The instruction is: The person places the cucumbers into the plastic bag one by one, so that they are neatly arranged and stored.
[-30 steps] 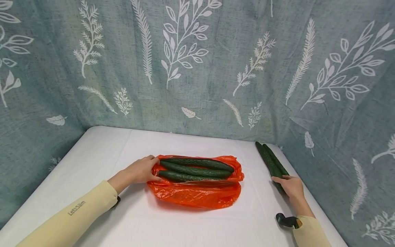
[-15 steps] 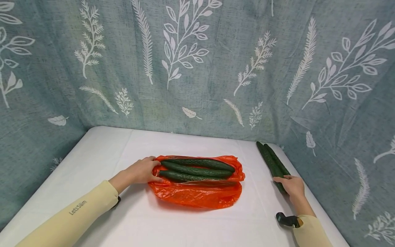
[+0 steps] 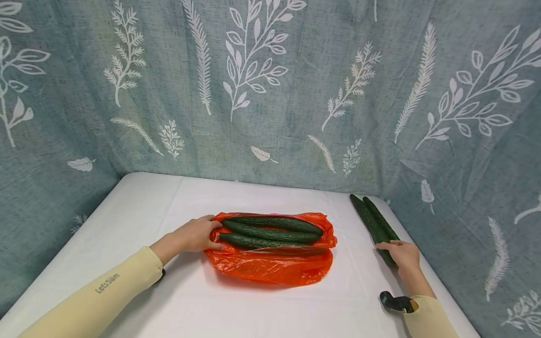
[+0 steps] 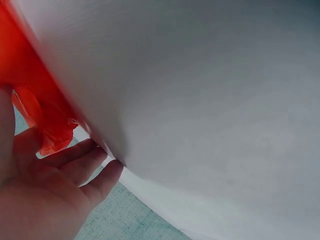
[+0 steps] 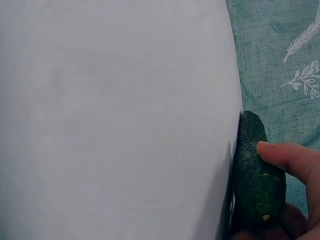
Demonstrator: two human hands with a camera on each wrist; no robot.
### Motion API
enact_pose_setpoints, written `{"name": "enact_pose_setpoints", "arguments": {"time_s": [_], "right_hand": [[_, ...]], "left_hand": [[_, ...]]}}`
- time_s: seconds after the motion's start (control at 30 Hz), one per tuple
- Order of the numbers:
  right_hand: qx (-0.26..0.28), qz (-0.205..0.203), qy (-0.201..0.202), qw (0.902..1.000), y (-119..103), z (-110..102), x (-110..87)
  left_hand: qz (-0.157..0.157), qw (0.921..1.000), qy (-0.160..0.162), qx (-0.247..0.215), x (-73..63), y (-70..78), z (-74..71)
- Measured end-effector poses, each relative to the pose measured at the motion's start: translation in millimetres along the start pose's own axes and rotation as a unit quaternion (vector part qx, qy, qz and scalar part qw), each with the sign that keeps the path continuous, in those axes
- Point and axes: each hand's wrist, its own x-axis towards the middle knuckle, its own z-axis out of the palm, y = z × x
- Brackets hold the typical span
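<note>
An orange-red plastic bag [image 3: 270, 270] lies on the white table with its mouth toward me, and several long dark green cucumbers [image 3: 270, 233] lie side by side in it. My left hand [image 3: 197, 234] holds the bag's left end, thumb on the near rim and fingers at the far rim. In the left wrist view the outer fingers [image 4: 102, 182] reach past the bag. At the right table edge, my right hand [image 3: 403, 257] grips the near end of a cucumber [image 5: 257, 180], thumb on top. A second cucumber [image 3: 380, 218] lies close along its right side, its near end hidden by the hand.
The white-covered table [image 3: 262, 310] ends at a blue-green leaf-patterned cloth [image 3: 177, 84] at the back and both sides. A dark wrist-worn device [image 3: 395, 302] juts out from the right cuff.
The far tip of the cucumber in my right hand has shifted slightly left, widening the gap to its neighbour. My left hand and the bag stay put; the head view drifts a little.
</note>
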Motion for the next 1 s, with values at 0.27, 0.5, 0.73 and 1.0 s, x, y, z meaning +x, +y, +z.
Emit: {"name": "enact_pose_setpoints", "arguments": {"time_s": [0.27,0.5,0.73,1.0], "right_hand": [[0.009,0.006,-0.007,0.9999,-1,-3,0.7],[0.010,-0.008,-0.035,0.9993,-4,-9,-1.1],[0.009,-0.017,-0.062,0.9979,-14,-14,-5.2],[-0.021,-0.037,-0.106,0.9935,-36,-21,-15.0]], "left_hand": [[-0.004,1.0000,-0.003,0.006,1.2,-0.7,0.7],[-0.002,0.9998,0.003,0.018,0.6,0.1,1.5],[0.001,0.9996,0.012,0.026,0.0,-0.1,2.2],[0.004,0.9994,0.011,0.033,-0.8,1.1,2.0]]}}
